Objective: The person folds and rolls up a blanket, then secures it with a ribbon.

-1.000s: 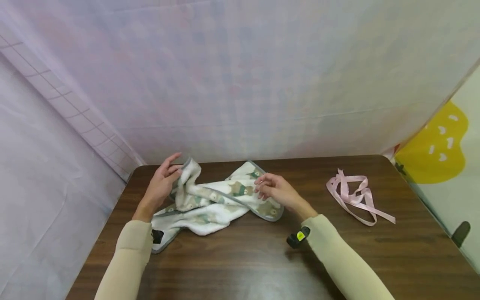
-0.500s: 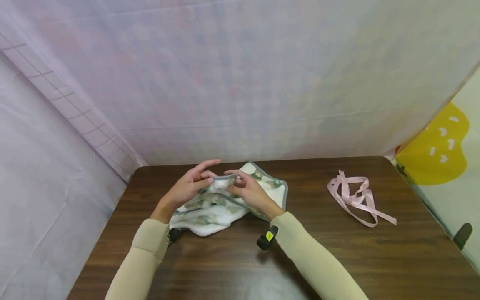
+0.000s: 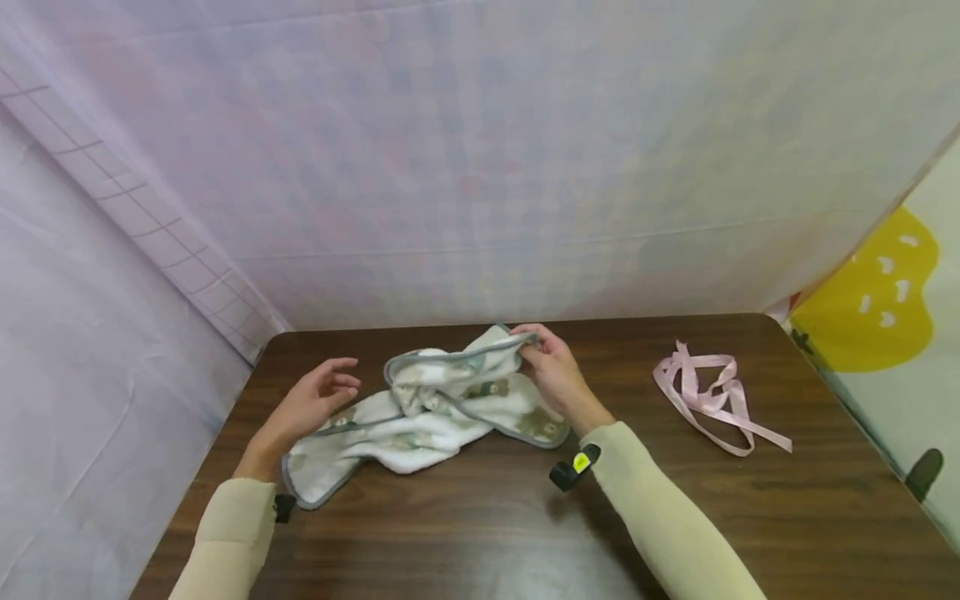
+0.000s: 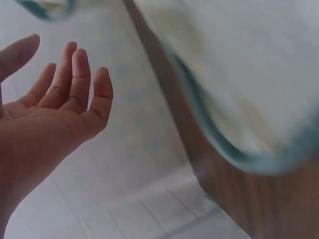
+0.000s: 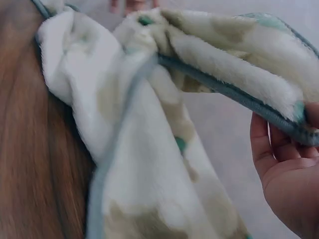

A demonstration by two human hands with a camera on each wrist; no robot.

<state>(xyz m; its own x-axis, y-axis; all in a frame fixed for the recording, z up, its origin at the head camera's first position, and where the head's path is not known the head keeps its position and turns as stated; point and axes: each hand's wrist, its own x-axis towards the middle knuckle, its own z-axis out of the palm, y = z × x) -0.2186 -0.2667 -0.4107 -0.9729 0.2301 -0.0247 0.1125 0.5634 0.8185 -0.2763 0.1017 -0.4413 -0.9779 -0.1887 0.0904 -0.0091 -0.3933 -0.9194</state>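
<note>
Loosely crumpled, a bear-print cloth [image 3: 412,437] lies on the counter [image 3: 420,542] left of a pink ribbon [image 3: 687,379], one edge pinched up by the right hand [image 3: 553,368]; the left hand [image 3: 309,402], released, hovers beside the cloth.

At the centre of the head view, the cloth [image 3: 420,437] is showing a soft, fluffy, matt pile, while its edging [image 5: 224,89] is looking smoother and flatter in the right wrist view. At the right of the head view, the ribbon [image 3: 688,385] is shining like satin. At the bottom, the table [image 3: 480,533] is displaying smooth wood grain and reflecting a glossy patch. The sleeves [image 3: 667,508] are looking matt, like fabric.
</note>
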